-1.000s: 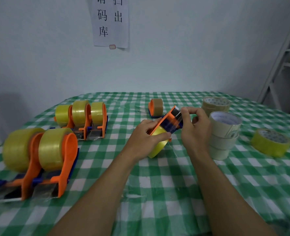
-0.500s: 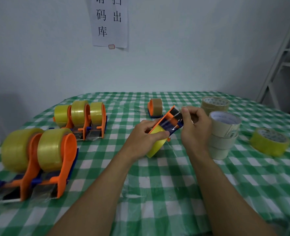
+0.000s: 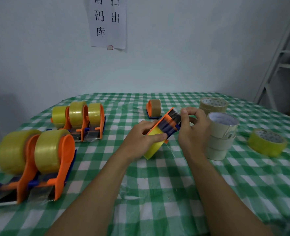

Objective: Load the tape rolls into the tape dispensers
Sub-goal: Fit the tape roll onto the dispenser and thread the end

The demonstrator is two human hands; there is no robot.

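The person holds an orange tape dispenser [image 3: 168, 122] up above the table [image 3: 158, 193], near the middle, tipped so its front end points up and away. A yellow tape roll [image 3: 153, 147] already sits in it. The left hand [image 3: 140, 138] has a firm grip around the back of the dispenser, with the thumb pressed on the yellow roll. The right hand [image 3: 194, 132] has a small pinching grip at the front end, where a clear strip of tape runs over the blue part. It is hard to tell if the fingertips hold the tape end or the plastic. It looks like the tape is being pulled toward the cutter, so this one seems nearly done. The dispenser is hard plastic and looks light, so it is best held by its orange body. The front likely has sharp teeth, so fingers should avoid that edge. The tape is thin, sticky and floppy and can fold onto itself, so it should be held only by its very end. Just to the right, a stack of pale tape rolls [image 3: 221, 138], a flat yellow roll [image 3: 266, 142] and a brown roll [image 3: 212, 105] wait on the table. On the left stand two loaded dispensers [image 3: 38, 160], with three loaded dispensers [image 3: 83, 120] farther back. A small dispenser [image 3: 153, 108] with brown tape sits behind the hands.
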